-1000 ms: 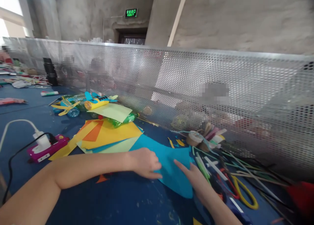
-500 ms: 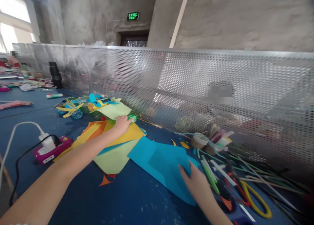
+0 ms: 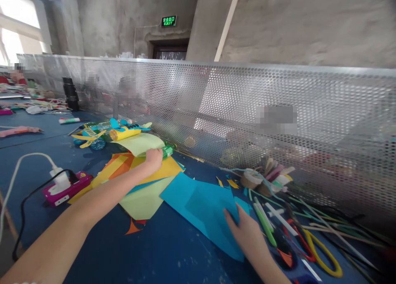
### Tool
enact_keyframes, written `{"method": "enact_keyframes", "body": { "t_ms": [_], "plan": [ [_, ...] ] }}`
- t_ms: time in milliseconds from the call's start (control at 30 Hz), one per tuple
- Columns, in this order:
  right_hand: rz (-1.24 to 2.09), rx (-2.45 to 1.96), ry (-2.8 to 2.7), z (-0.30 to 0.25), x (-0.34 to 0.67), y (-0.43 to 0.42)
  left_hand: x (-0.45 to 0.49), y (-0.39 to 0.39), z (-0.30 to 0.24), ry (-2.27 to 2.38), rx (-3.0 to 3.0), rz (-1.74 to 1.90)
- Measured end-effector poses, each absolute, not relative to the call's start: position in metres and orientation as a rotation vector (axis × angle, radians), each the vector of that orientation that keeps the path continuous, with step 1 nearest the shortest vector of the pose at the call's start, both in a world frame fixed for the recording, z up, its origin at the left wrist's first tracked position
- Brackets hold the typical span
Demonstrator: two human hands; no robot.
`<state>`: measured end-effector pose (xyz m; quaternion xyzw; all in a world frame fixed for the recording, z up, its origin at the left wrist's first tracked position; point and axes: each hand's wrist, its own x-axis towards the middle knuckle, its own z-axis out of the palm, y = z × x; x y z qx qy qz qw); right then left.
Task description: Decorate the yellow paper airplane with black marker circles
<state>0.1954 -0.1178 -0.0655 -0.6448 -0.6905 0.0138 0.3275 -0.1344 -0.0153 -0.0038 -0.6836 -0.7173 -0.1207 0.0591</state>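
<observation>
My left hand (image 3: pixel 154 159) is closed at the near edge of a light green paper sheet (image 3: pixel 139 143), which curves up from it; the fingertips are hidden. Just beyond that hand lies a green bottle (image 3: pixel 168 151). My right hand (image 3: pixel 247 230) grips the right end of a blue paper sheet (image 3: pixel 201 205), thumb on top and other fingers partly out of sight. Under my left forearm is a pile of coloured paper: a yellow sheet (image 3: pixel 163 168), an orange sheet (image 3: pixel 119 168) and another light green sheet (image 3: pixel 140 201).
A model of plastic bottles (image 3: pixel 97 141) with paper wings stands behind the pile. At left sits a purple power strip (image 3: pixel 66 189) with cables. Tape rolls (image 3: pixel 251 178), a green marker (image 3: pixel 265 224) and yellow-handled scissors (image 3: pixel 324 253) crowd the right. A perforated metal screen (image 3: pixel 185 94) runs along the back.
My left hand has drawn slightly toward me and closed more, and the light green sheet now curves. Its blue-and-yellow paper piece on top has shifted. My right hand has hardly moved.
</observation>
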Motion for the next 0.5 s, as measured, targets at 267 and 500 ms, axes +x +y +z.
{"method": "enact_keyframes", "body": {
  "t_ms": [267, 500],
  "plan": [
    [0.447, -1.613, -1.407, -0.052, 0.215, -0.113, -0.112, -0.015, -0.001, -2.149, -2.497, -0.729],
    [0.819, -1.486, -1.109, -0.047, 0.206, -0.121, -0.084, -0.025, -0.004, -2.01, -2.865, -1.192]
  ]
}}
